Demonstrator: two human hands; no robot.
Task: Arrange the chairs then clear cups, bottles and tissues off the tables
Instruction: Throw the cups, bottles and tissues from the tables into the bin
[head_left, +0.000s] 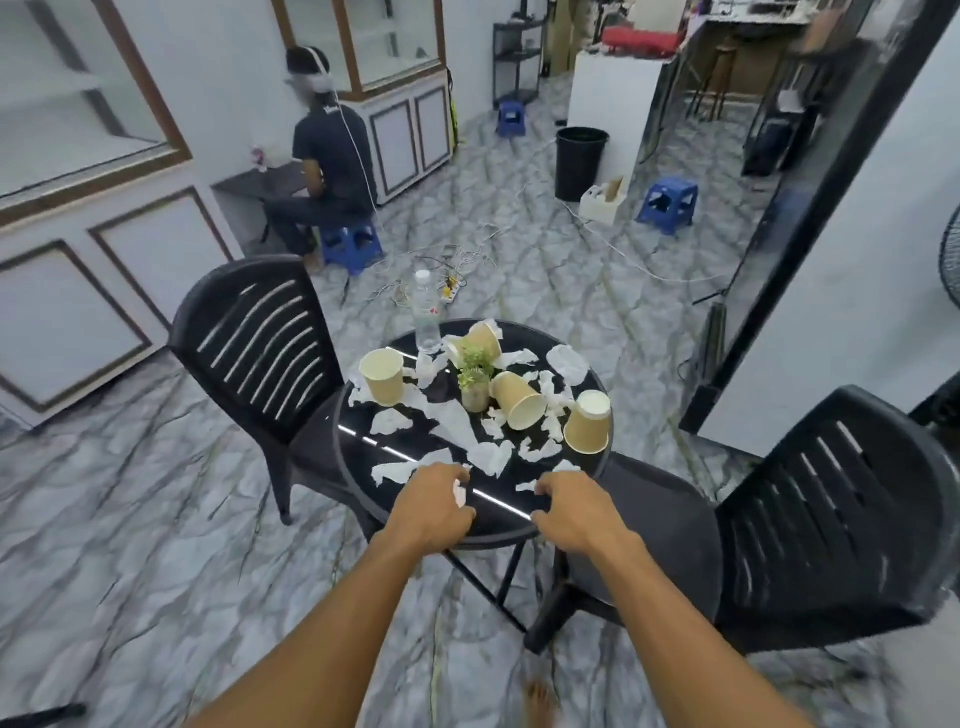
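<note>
Hands poised over the near rim of the round black glass surface (501, 519), with torn white tissue lying just ahead.
Left hand (434, 501) pinches a crumpled white tissue piece (459, 493). Right hand (576, 514) has bent fingers, and I cannot tell whether it holds anything. A small white tissue scrap (525, 487) lies just beyond the right hand's fingertips, so that hand is nearer to it. The tan paper cups (383, 376) and the clear plastic bottle (427, 312) stand farther across, towards the far rim.
</note>
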